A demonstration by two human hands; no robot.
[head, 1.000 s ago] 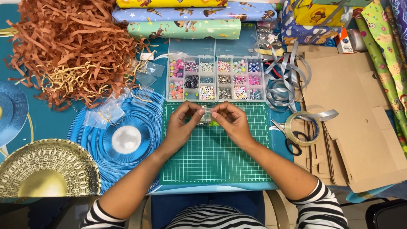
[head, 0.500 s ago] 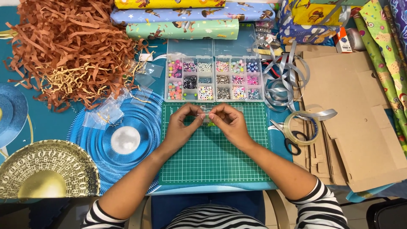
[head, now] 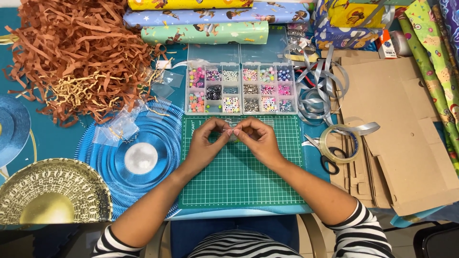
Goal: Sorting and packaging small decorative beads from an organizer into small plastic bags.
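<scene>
single head view, looking steeply down, close over green cutting mat [head: 239,177]

Bright, even overhead light; sharp focus throughout, soft shadows, slight glare on the gold plate [head: 52,193]
</scene>
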